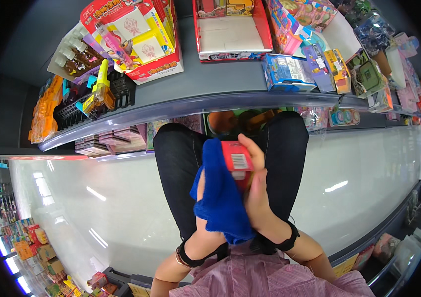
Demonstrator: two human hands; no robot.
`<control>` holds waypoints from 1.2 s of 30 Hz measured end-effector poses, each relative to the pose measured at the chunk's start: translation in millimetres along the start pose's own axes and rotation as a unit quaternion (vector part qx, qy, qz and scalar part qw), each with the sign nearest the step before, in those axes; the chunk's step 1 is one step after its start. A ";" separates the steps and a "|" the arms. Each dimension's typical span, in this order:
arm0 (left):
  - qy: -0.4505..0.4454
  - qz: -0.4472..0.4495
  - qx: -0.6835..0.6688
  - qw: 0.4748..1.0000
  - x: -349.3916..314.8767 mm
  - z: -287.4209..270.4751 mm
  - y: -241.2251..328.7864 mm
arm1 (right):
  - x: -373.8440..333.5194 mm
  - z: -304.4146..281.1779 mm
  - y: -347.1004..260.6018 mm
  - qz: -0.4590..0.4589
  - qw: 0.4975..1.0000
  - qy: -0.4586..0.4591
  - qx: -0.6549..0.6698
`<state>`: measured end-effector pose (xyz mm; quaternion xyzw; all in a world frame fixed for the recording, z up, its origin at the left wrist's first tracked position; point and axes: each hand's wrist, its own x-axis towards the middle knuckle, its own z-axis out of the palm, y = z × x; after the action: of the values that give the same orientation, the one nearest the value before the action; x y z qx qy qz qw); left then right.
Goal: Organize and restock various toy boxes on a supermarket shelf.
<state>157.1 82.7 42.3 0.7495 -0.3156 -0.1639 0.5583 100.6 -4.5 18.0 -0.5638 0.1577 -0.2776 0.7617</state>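
Note:
Above my lap, between my knees, I hold a small red box [235, 159] with a white barcode label on its upper face. My right hand [258, 195] grips it from the right, fingers along its side and far edge. A blue cloth [224, 205] lies over my left hand [201, 187] and presses against the box's left side. The cloth hides most of the left hand's fingers, and the box's lower part is covered by cloth and hands.
A grey shelf [205, 81] ahead carries a red open display box [233, 37], boxed toys [289, 72] and an orange-yellow toy gun [100, 91]. More goods sit on a lower shelf behind my knees. Glossy white floor [116, 213] surrounds me; another shelf runs behind on the right.

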 end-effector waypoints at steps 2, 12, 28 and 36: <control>0.035 -0.011 0.038 0.999 2.5 -8.7 8.5 | -9.3 15.0 -11.3 0.043 0.996 0.019 0.073; -0.004 -0.158 -0.171 0.972 -53.7 -45.0 -48.1 | 2.9 3.4 -32.8 -0.005 0.998 -0.059 -0.025; -0.085 -0.114 -0.221 0.965 -26.2 -21.3 -12.1 | 3.3 -9.5 -36.7 0.036 0.985 -0.095 -0.136; 0.013 -0.197 -0.341 0.919 -20.3 -41.9 -46.6 | -6.3 -19.3 -34.5 0.144 0.965 -0.186 -0.116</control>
<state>180.6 135.0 9.8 0.5626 -0.0791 -0.3591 0.7404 76.5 -22.8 44.1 -0.6616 0.1237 -0.0347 0.7388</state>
